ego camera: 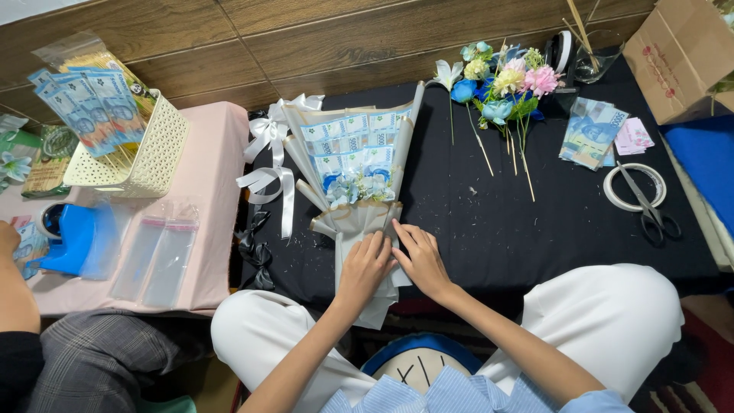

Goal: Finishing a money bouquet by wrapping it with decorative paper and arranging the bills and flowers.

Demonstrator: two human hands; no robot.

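A bouquet (353, 164) made of folded banknotes and small blue flowers, wrapped in cream paper, lies on the black cloth-covered table (489, 229). My left hand (365, 268) and my right hand (419, 256) press side by side on the wrapped stem of the bouquet near the table's front edge, fingers pinching the paper. White ribbon bows (269, 153) lie at the bouquet's left.
Artificial flowers (501, 80) on stems, a banknote stack (592, 131), a tape roll (616, 191) and scissors (650, 206) lie right. A cardboard box (684, 53) stands at the far right. On the pink table (214, 153) are a basket of banknotes (134, 149) and clear sleeves (157, 252). Another person's arm (11, 275) is at left.
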